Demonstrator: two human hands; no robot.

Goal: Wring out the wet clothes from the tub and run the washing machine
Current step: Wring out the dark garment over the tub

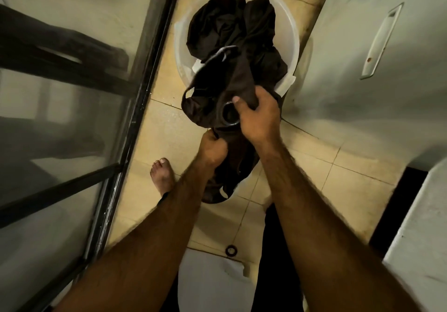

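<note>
**tilefloor_guy:** so where's the laundry sitting?

**spincycle88:** The white tub (pixel 294 30) is at 12 o'clock on the tiled floor (pixel 167 127), with a heap of dark clothes (pixel 229 21) piled inside. One dark garment (pixel 217 89) is lifted out over the tub's near rim. The right hand (pixel 256 115) is clenched round its bunched middle, and the left hand (pixel 212 149) grips the lower end closer in, at 6 o'clock from the right one.

**tilefloor_guy:** any elbow room?

**spincycle88:** Not much, tbh. The floor is a narrow strip. A dark-framed glass door (pixel 135 108) edges it from 7 to 11 o'clock, and a white unit (pixel 362 81) with a long handle (pixel 382 40) crowds the 1 to 3 o'clock side. The tub nearly fills the gap between them. There's a bare foot (pixel 162 176) near the door frame.
</note>
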